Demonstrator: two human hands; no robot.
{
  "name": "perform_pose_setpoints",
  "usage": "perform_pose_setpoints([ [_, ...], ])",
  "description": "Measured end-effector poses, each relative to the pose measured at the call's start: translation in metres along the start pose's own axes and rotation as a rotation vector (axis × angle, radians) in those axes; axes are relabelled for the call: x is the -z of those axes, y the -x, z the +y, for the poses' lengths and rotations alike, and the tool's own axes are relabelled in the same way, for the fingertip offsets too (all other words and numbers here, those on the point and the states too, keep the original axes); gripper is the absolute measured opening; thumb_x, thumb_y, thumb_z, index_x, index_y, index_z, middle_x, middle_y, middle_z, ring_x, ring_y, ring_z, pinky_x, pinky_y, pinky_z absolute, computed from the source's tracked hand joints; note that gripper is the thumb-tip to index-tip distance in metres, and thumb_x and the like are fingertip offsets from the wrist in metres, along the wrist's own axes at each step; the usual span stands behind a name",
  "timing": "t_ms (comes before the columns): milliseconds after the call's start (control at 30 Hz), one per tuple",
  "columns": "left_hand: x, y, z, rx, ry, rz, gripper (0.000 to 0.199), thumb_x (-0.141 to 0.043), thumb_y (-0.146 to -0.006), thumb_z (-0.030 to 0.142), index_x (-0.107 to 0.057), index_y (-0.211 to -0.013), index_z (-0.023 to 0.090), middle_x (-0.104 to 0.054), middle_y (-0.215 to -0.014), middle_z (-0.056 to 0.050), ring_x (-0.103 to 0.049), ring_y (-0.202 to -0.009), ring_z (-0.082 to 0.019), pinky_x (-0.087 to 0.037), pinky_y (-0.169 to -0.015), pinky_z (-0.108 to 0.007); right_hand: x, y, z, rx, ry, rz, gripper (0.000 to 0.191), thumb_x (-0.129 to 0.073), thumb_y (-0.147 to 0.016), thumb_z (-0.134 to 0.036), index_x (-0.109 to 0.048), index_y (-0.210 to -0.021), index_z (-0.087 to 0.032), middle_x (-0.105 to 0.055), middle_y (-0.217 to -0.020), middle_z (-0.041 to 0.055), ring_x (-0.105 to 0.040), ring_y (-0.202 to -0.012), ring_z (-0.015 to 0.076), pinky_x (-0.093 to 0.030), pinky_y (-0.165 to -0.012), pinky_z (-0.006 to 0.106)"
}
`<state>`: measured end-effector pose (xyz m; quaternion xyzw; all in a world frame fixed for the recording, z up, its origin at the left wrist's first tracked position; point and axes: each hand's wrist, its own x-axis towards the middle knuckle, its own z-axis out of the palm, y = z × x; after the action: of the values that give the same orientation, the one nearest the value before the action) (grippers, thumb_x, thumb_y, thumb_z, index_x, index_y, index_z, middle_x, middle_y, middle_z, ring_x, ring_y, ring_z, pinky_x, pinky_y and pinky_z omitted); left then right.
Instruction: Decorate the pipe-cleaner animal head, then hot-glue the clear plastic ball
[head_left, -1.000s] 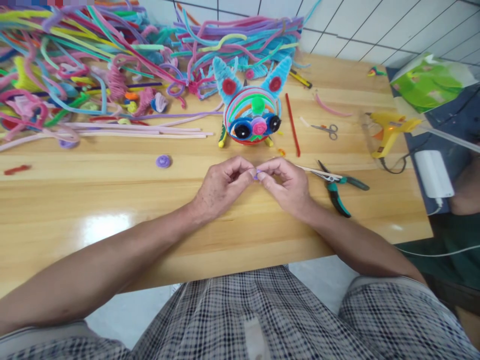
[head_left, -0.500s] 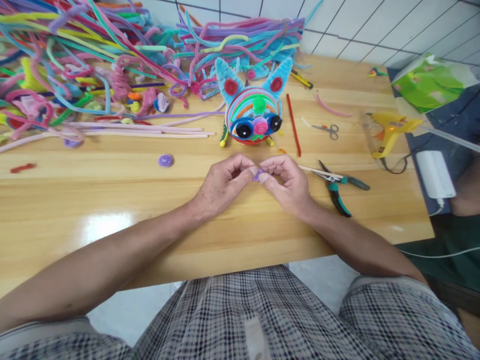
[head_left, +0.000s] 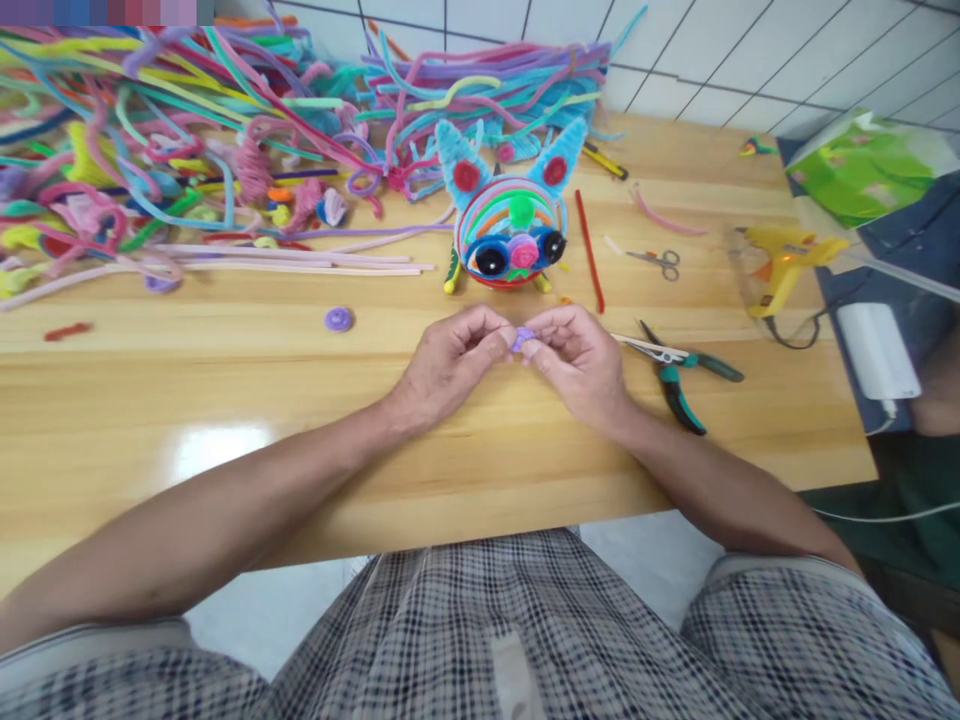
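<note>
Between my fingertips is a small purple pipe-cleaner coil [head_left: 522,340], pinched from both sides. My left hand [head_left: 457,360] grips its left edge with thumb and forefinger, and my right hand [head_left: 577,362] grips the right edge the same way. Just beyond them stands a pipe-cleaner animal figure [head_left: 511,225] with blue ears, black eyes and a striped round head. A second purple coil [head_left: 339,319] lies flat on the table to the left. From behind my right hand a pale pipe cleaner [head_left: 649,345] reaches across the pliers [head_left: 679,372]; whether it joins the held coil is hidden.
A heap of coloured pipe cleaners [head_left: 187,130] fills the back left of the wooden table [head_left: 360,460]. Toward the right lie a red pipe cleaner [head_left: 590,250], scissors [head_left: 660,262], a yellow glue gun [head_left: 787,262] and a white box [head_left: 877,350] with a cable. A person's arm shows at the far right.
More of the purple coil shows between my fingertips than before. Both hands stay nearly in place, and the whole view has shifted slightly.
</note>
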<state>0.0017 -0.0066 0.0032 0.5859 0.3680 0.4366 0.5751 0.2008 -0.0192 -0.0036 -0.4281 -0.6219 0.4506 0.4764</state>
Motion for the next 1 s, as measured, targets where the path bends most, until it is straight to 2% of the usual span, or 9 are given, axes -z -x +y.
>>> perform_pose_setpoints([
  [233,-0.0019,0.0006,-0.0060,-0.032,-0.027,0.012,0.027,-0.068,-0.101,0.038,-0.067,-0.083,0.017,-0.067,-0.077,0.001,-0.056,-0.072,-0.012,-0.046,-0.071,-0.025,0.0016,0.0022,-0.0018,-0.024,0.059,-0.001,0.025,-0.085,-0.094,-0.042,-0.070,-0.103,-0.025,-0.078,-0.086,-0.0013,-0.074,-0.075,0.0134,-0.062,-0.069,0.028],
  [467,-0.0041,-0.0017,-0.0068,0.010,0.136,0.084,0.035,-0.074,-0.099,0.048,-0.069,-0.083,0.018,-0.075,-0.080,-0.003,-0.063,-0.072,-0.013,-0.048,-0.068,-0.026,0.0003,0.0026,0.0003,-0.050,-0.045,0.030,0.036,-0.081,-0.096,-0.054,-0.066,-0.116,-0.029,-0.081,-0.101,0.0010,-0.074,-0.078,0.0146,-0.066,-0.076,0.034],
  [633,-0.0046,-0.0023,-0.0065,0.035,0.120,0.136,0.032,-0.078,-0.096,0.045,-0.075,-0.082,0.017,-0.076,-0.077,-0.002,-0.052,-0.057,-0.009,-0.042,-0.055,-0.023,0.0001,-0.0003,0.0032,-0.055,-0.054,0.042,0.041,-0.081,-0.094,-0.060,-0.066,-0.115,-0.028,-0.080,-0.099,0.0007,-0.074,-0.077,0.0144,-0.065,-0.077,0.034],
  [733,-0.0040,-0.0017,-0.0080,0.048,0.096,0.123,0.031,-0.077,-0.097,0.044,-0.076,-0.084,0.017,-0.077,-0.078,-0.002,-0.047,-0.053,-0.008,-0.038,-0.051,-0.023,-0.0005,-0.0013,0.0029,-0.052,-0.063,0.038,0.040,-0.082,-0.093,-0.060,-0.067,-0.111,-0.027,-0.079,-0.095,0.0003,-0.074,-0.078,0.0145,-0.065,-0.077,0.034],
  [900,-0.0015,-0.0002,-0.0074,0.036,0.057,0.071,0.040,-0.067,-0.105,0.049,-0.074,-0.082,0.018,-0.075,-0.076,-0.002,-0.049,-0.054,-0.009,-0.040,-0.054,-0.024,-0.0013,-0.0025,0.0018,-0.045,-0.064,0.041,0.036,-0.083,-0.093,-0.057,-0.068,-0.106,-0.027,-0.079,-0.091,0.0000,-0.073,-0.076,0.0139,-0.065,-0.073,0.032],
  [1000,-0.0008,-0.0002,-0.0063,0.025,0.035,0.064,0.042,-0.072,-0.101,0.055,-0.073,-0.081,0.018,-0.071,-0.072,0.000,-0.049,-0.056,-0.009,-0.039,-0.056,-0.025,-0.0009,-0.0026,0.0030,-0.032,-0.042,0.035,0.037,-0.082,-0.094,-0.058,-0.068,-0.106,-0.026,-0.078,-0.090,0.0000,-0.072,-0.075,0.0134,-0.064,-0.071,0.031],
])
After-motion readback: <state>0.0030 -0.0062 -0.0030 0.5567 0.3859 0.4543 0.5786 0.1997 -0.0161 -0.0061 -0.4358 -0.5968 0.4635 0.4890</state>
